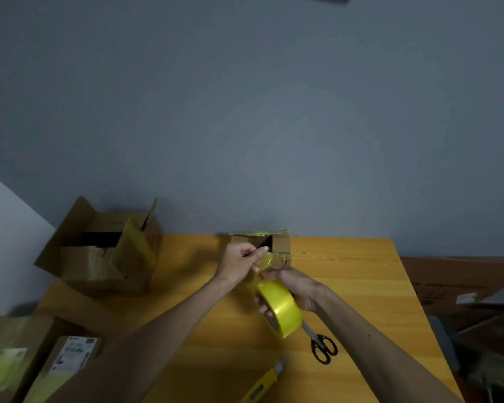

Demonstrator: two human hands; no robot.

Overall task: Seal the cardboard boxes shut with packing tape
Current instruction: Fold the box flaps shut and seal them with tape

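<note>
A roll of yellow packing tape (282,311) hangs in mid-air over the wooden table (361,286), gripped by my right hand (291,289) with fingers through its core. My left hand (240,261) pinches the pulled-out free end of the tape (266,261) just above the roll. Behind both hands, at the table's far edge, stands a small cardboard box (281,242) with a dark gap in its top and yellow tape on it. A large cardboard box (108,251) with raised flaps sits at the far left.
Black-handled scissors (322,347) lie on the table right of the roll. A yellow utility knife (264,385) lies near the front edge. Two taped boxes with labels (41,359) sit at the lower left. Flattened cardboard and clutter (463,286) lie beyond the table's right edge.
</note>
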